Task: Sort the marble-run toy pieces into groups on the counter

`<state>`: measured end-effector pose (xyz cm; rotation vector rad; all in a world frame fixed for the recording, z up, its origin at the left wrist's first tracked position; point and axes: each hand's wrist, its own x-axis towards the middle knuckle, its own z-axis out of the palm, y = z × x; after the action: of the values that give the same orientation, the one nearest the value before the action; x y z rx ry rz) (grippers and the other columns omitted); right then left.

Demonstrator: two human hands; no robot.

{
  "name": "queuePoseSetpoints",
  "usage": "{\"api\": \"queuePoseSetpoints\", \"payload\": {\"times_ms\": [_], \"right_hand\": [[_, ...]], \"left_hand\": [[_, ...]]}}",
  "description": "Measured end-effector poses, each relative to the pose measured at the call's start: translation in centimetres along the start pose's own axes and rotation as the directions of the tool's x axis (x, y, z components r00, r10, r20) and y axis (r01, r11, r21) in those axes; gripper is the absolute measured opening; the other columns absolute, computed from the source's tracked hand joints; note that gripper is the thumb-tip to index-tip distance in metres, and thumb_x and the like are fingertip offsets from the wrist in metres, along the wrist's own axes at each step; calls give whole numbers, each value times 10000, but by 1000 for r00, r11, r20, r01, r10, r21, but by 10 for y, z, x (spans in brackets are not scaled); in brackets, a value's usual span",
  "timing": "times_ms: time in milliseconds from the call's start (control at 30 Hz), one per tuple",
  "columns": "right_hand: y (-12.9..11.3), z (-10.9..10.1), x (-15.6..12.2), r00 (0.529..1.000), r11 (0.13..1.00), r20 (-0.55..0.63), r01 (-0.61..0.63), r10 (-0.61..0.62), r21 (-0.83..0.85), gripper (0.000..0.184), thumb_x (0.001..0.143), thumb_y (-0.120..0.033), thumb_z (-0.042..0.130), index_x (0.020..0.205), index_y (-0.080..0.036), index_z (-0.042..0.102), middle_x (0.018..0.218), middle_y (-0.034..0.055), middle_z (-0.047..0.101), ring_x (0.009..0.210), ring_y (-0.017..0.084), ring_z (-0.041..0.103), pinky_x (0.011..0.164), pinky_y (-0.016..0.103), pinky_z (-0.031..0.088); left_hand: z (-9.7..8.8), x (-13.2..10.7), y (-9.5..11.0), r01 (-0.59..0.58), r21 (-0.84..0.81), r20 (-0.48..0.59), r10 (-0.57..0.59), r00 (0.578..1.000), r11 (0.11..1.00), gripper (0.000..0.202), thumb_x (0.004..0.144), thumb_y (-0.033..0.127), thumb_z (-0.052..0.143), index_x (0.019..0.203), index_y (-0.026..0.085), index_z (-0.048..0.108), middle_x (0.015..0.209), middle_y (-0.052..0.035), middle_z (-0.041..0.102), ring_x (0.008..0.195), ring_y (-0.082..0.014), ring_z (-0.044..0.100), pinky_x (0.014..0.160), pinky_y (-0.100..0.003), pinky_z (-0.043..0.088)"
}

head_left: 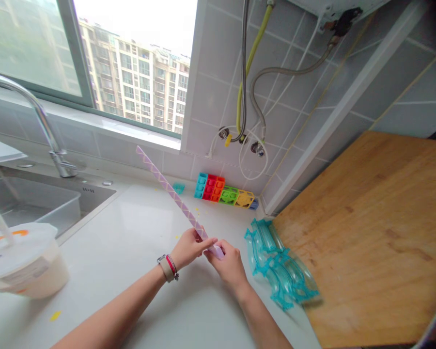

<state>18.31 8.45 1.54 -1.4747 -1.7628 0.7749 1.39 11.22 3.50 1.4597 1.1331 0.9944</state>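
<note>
- You hold a long lilac strip (174, 196) at its near end, above the white counter (131, 242); it slants up and away to the left.
- Your left hand (191, 247) pinches the strip between its fingertips.
- Your right hand (228, 264), touching the left, is closed around the strip's end.
- A lidded cup (18, 261) with a straw stands at your far left; its contents are hidden.
- Behind the cup are a sink (32, 203) and tap (39, 121).
- Teal plastic pieces (279, 271) lie just right of your right hand, against a wooden board (378, 228).
- Coloured blocks (223, 191) line the tiled wall.

The sink (29, 203) lies left of the strip (174, 196), blocks (225, 191) behind it against the wall (218, 97), the board (378, 232) right.
</note>
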Motion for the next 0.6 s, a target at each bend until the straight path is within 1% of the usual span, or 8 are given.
{"api": "queuePoseSetpoints", "payload": {"times_ms": [133,300,467,600], "right_hand": [[-2,-1,-1,999,999,-22,43,-43,-9,254,856,-461,666,889,-210,675,703,9,681,592,161,566,596,260,407],[-10,-4,-5,995,996,-47,89,-88,19,295,875,-436,644,1049,-200,669,790,46,717,624,188,625,619,280,458],[-14,-5,-9,987,990,-96,135,-130,46,338,890,-428,624,1140,-201,636,850,61,722,665,199,662,653,294,499],[-14,-4,-8,988,989,-96,130,-123,71,341,896,-429,606,1144,-195,609,804,47,694,621,188,636,614,292,492]], "left_hand": [[0,2,-3,19,14,-65,-18,998,1000,444,764,572,733,662,184,542,498,37,552,430,-107,471,460,-234,338],[-1,3,-4,7,7,-155,-6,988,1000,443,754,583,745,669,195,548,473,57,535,418,-111,472,451,-237,356],[-4,3,-1,14,22,-184,-10,983,1000,443,776,588,725,657,189,575,429,54,519,402,-117,483,444,-239,375],[-4,3,-1,53,-4,-189,-53,980,999,468,770,621,711,661,184,585,449,48,533,389,-115,493,412,-228,384]]}}
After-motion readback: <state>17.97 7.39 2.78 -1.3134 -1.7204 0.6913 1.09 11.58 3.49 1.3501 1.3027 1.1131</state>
